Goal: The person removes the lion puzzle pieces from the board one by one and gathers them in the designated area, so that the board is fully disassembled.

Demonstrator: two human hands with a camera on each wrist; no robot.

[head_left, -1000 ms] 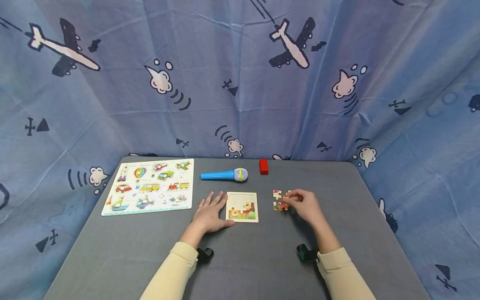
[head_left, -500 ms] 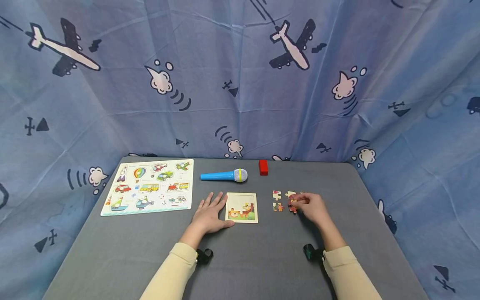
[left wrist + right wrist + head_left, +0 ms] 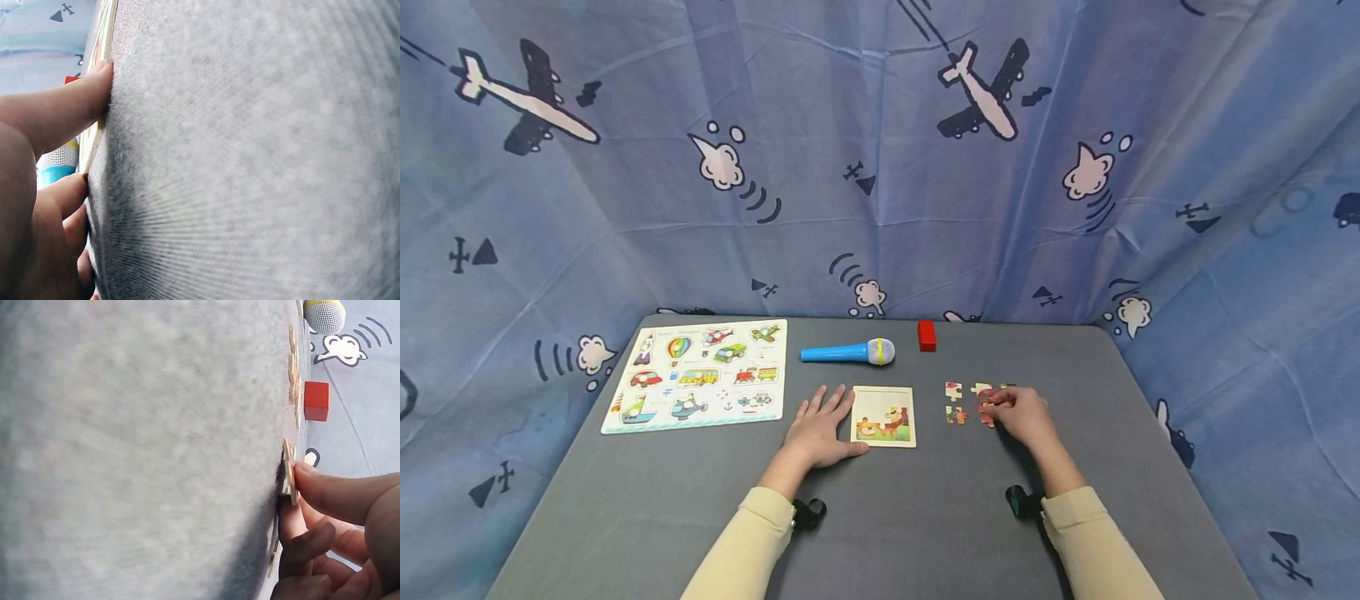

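Compared with a second ago, the right hand is a little farther from the tray, and a gap now shows between the leftmost loose puzzle pieces and those at its fingertips. Half a second ago it was almost exactly here. The left hand has kept its place throughout, as have the microphone, the red block and the picture board.

There is one of each of these four objects, the tray included, all on one grey surface. At least five loose pieces show to the right of the tray; the fingers hide part of the group, so the exact number cannot be told. More pieces lie inside the tray along its lower part, with bare base above them.

Two hands reach in from cream sleeves. The left lies spread at the tray's left side, fingers apart and straight, thumb at the near corner and index finger at the far one, its grip clamped on nothing. The right is bent down over the loose group, thumb and fingers together: in its wrist view the grip pinches a thin wooden piece, held tilted just beside the surface.
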